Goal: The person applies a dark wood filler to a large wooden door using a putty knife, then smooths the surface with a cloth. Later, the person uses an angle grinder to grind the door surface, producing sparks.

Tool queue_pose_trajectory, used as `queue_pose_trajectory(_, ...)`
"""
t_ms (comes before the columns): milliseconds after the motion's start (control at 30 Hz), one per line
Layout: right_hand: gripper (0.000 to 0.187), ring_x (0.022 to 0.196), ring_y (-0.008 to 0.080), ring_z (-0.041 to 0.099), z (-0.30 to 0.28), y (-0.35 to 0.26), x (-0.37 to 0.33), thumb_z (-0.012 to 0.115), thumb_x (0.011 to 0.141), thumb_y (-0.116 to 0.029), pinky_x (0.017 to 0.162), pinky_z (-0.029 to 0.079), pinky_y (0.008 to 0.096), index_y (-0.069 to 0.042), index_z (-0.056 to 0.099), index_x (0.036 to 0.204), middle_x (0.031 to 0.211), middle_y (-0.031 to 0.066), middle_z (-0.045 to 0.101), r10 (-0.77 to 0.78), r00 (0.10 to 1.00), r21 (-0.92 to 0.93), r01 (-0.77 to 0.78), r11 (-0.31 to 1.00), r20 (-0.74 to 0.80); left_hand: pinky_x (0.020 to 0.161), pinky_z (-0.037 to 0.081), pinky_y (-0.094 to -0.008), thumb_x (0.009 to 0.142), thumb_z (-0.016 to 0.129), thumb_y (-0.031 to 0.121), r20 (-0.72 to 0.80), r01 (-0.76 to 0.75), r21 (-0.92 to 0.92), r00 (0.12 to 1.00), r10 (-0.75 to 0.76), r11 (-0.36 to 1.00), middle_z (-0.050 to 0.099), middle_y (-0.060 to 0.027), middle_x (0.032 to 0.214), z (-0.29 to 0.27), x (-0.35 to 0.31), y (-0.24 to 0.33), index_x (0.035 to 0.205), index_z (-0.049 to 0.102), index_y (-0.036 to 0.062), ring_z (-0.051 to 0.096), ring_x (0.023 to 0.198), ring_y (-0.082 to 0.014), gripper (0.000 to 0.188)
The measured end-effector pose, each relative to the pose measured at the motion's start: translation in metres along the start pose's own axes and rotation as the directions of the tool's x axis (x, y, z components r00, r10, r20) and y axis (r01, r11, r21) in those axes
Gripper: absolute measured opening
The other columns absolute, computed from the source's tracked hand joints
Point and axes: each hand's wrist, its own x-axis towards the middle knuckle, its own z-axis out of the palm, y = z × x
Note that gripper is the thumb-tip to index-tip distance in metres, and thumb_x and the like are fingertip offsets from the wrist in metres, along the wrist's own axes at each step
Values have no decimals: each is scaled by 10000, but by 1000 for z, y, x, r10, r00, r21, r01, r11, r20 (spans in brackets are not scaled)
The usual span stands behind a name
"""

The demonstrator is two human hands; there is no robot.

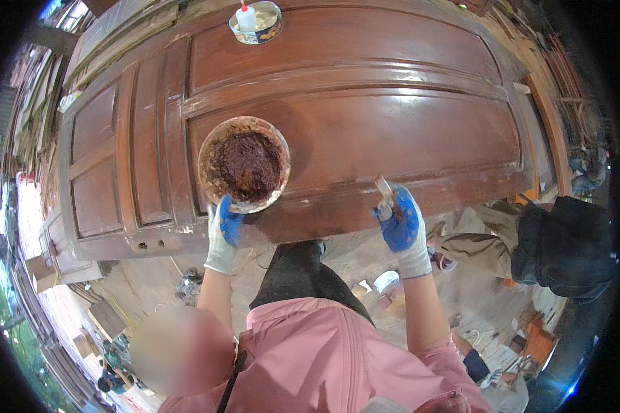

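Note:
My left hand (224,230), in a white glove with a blue palm, grips the near rim of a round tub (205,165). Dark reddish-brown paste (249,165) fills the tub, and its inner wall is smeared. Under it lies a large brown panelled wooden door (365,131). Over the door's near edge, my right hand (401,224), gloved the same way, is closed around a small flat scraper-like tool (386,189). The tool's smeared end points up and away; its handle is mostly hidden by the fingers.
A round tin (265,32) with a white bottle (246,19) in it stands at the door's far edge. Stacked boards (127,31) lie far left. At right is a person in dark clothes (565,248). Scraps and tools litter the floor (386,282).

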Motion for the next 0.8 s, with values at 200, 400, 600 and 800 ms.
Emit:
queue_pose_trajectory(200, 283, 874, 137, 635, 19, 2, 103, 567, 1040, -191, 821, 597, 369, -40, 617, 1274, 1101, 53, 667, 178, 983, 223, -185, 957, 52, 1133, 381, -456, 1010, 616, 216, 468, -551, 835, 715, 519, 6, 460, -203, 1469, 101, 29, 99, 1500, 447, 48, 465, 1364, -360, 545)
queue_pose_trajectory(400, 306, 881, 148, 634, 16, 40, 149, 569, 1035, -234, 839, 589, 380, -55, 625, 1277, 1090, 30, 668, 268, 963, 200, -260, 945, -10, 1105, 401, -471, 925, 697, 435, 679, -634, 734, 688, 257, -242, 550, -202, 1386, 184, 157, 90, 1396, 555, 61, 498, 1309, -385, 618)
queue_pose_trajectory(600, 323, 988, 151, 641, 25, 45, 141, 574, 1034, -179, 916, 586, 400, -36, 590, 1323, 1228, 67, 651, -6, 999, -390, 22, 920, 41, 1094, 385, -502, 823, 733, 605, 655, -571, 695, 754, 56, -438, 549, -178, 1338, 234, 212, 78, 1360, 569, 70, 489, 1292, -395, 775)
queue_pose_trajectory(800, 312, 970, 132, 628, 15, 41, 144, 585, 1031, -111, 950, 577, 395, -5, 576, 1325, 1319, 97, 627, 197, 980, 22, -198, 980, 36, 1056, 391, -511, 789, 774, 593, 629, -554, 690, 777, 8, -466, 576, -151, 1253, 253, 236, 74, 1244, 609, 91, 519, 1218, -372, 698)
